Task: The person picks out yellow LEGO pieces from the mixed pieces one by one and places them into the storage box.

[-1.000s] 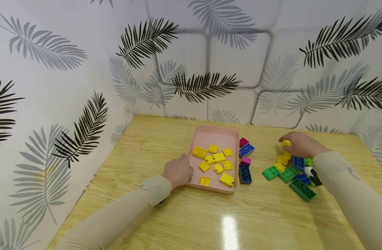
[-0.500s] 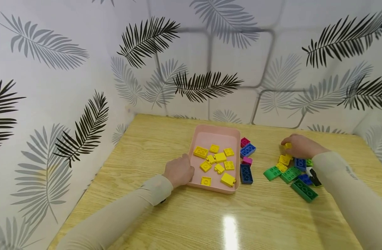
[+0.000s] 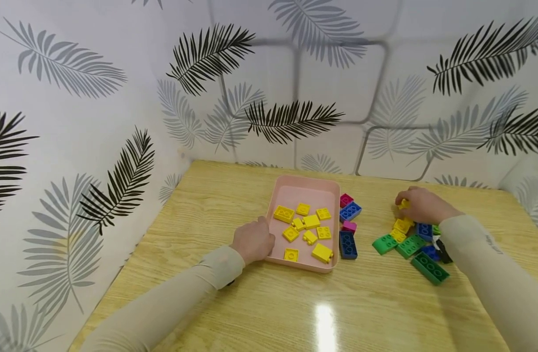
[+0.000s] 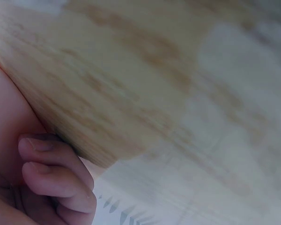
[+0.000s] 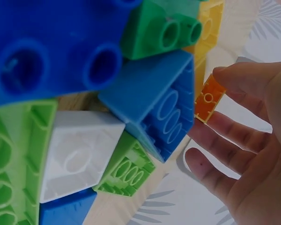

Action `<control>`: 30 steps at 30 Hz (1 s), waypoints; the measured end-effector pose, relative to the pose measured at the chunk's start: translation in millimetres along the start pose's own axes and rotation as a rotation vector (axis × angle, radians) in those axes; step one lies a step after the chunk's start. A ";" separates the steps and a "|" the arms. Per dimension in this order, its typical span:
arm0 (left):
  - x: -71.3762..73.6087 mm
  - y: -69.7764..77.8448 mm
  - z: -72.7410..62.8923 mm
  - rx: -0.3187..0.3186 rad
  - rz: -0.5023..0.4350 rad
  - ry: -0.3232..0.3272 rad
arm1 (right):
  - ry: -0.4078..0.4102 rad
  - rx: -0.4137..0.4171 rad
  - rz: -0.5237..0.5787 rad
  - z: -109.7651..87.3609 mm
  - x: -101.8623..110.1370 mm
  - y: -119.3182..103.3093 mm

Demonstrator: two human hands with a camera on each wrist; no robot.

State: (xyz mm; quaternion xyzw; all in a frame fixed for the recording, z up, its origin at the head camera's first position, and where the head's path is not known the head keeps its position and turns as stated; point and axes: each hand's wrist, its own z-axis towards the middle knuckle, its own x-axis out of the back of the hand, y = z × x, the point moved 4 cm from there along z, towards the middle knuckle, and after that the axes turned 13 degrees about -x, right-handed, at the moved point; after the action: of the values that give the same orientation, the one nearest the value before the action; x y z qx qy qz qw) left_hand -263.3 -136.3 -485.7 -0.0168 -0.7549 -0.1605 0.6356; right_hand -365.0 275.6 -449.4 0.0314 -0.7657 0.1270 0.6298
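In the head view my left hand (image 3: pixel 253 240) grips the left wall of a shallow pink tray (image 3: pixel 307 181), which holds several loose yellow toy building bricks (image 3: pixel 322 253). Curled fingers (image 4: pixel 56 180) show beside the pink wall in the left wrist view. Over the back of a mixed brick pile, my right hand (image 3: pixel 424 205) pinches a small yellow brick (image 5: pixel 210 98) between thumb and fingers, its hollow underside facing the wrist camera. More yellow bricks (image 3: pixel 402 225) lie just below that hand, beside green bricks (image 3: pixel 411 245) and a blue brick (image 5: pixel 152 105).
Between tray and pile, along the tray's right wall, lie a dark blue brick (image 3: pixel 348 245), a lighter blue brick (image 3: pixel 350 211) and two pink-red bricks. A long dark green brick (image 3: pixel 430 268) lies at the pile's front. The leaf-patterned wall (image 3: pixel 269 73) stands behind the wooden table (image 3: pixel 269 303).
The yellow brick in my right hand has turned, and less of it shows between the fingers. My left hand stays at the tray. The head view has shifted slightly.
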 end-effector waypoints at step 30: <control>1.1 1.8 -0.9 0.001 -0.013 -0.001 | 0.205 0.301 -0.013 -62.4 34.9 -127.2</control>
State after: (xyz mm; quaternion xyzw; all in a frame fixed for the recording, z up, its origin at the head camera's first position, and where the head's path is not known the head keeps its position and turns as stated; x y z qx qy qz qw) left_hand -262.2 -135.1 -484.1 -0.0117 -0.7554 -0.1645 0.6342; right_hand -286.0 171.3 -384.8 0.1173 -0.6696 0.2388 0.6934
